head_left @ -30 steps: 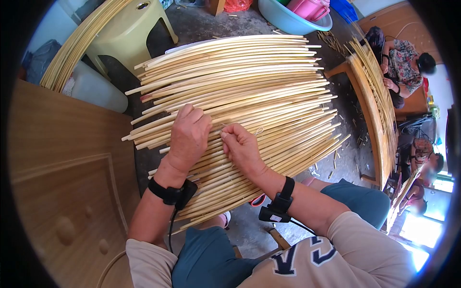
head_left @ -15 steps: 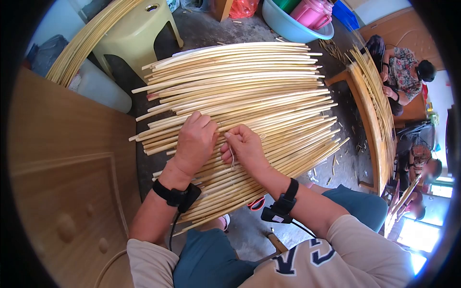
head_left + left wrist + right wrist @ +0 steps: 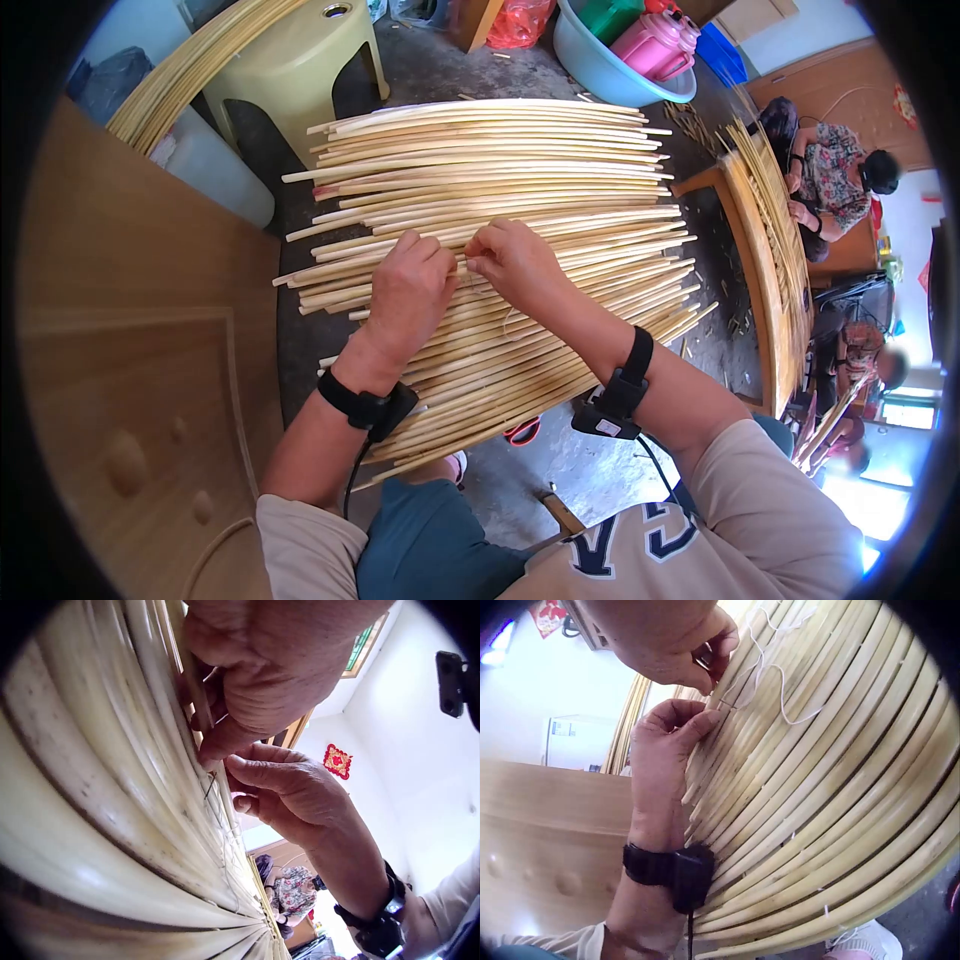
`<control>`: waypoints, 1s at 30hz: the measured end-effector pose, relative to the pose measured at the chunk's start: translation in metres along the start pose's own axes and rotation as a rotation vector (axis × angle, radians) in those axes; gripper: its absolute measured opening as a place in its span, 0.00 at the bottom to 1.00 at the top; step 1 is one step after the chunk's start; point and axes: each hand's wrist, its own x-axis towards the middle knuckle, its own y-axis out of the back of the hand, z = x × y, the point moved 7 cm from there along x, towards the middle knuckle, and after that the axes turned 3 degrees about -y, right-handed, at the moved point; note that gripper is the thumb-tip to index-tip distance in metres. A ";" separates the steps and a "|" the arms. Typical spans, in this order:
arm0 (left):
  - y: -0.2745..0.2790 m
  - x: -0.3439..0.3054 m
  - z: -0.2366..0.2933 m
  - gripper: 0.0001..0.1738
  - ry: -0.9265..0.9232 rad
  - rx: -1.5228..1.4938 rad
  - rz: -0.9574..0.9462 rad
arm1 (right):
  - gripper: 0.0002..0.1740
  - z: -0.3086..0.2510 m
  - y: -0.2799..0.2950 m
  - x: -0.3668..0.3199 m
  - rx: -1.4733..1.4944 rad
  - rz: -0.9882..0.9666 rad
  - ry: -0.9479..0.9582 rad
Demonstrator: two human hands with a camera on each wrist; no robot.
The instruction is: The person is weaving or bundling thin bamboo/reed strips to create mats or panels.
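Note:
A wide layer of pale, slim sticks (image 3: 500, 185), laid side by side, spreads before me. My left hand (image 3: 410, 300) grips one stick along the layer's raised ridge, its thumb and fingers curled round it in the left wrist view. Close beside it, my right hand (image 3: 515, 262) is bent over the same stick, thumb and fingertips pinched at its edge; the fingertips are partly hidden. A thin dark needle-like piece (image 3: 209, 787) shows just under the left thumb. White thread (image 3: 784, 697) trails in loose loops from there over the sticks.
A cream plastic stool (image 3: 295, 75) stands behind at left, near a wooden panel (image 3: 150, 300). A blue basin (image 3: 600, 75) holds a pink jug. At right, a wooden table (image 3: 755, 250) bears more sticks, with people beyond. Red-handled scissors (image 3: 523, 432) lie below the layer.
My right hand has swung up and over, from below the ridge to its far side. The thread that hung from it now lies on the sticks. My left hand keeps its grip.

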 end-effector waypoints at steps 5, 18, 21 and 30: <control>0.001 0.002 0.001 0.14 0.007 -0.020 -0.004 | 0.06 0.016 0.000 0.005 0.145 -0.043 -0.167; 0.001 -0.001 -0.001 0.14 0.037 -0.040 -0.008 | 0.07 0.013 -0.010 0.003 0.233 -0.114 -0.177; -0.001 -0.002 -0.002 0.14 0.045 -0.039 -0.014 | 0.07 0.019 -0.018 0.006 0.320 -0.188 -0.176; -0.007 -0.005 -0.007 0.13 0.065 -0.012 -0.011 | 0.07 0.008 -0.020 0.006 0.155 0.042 -0.043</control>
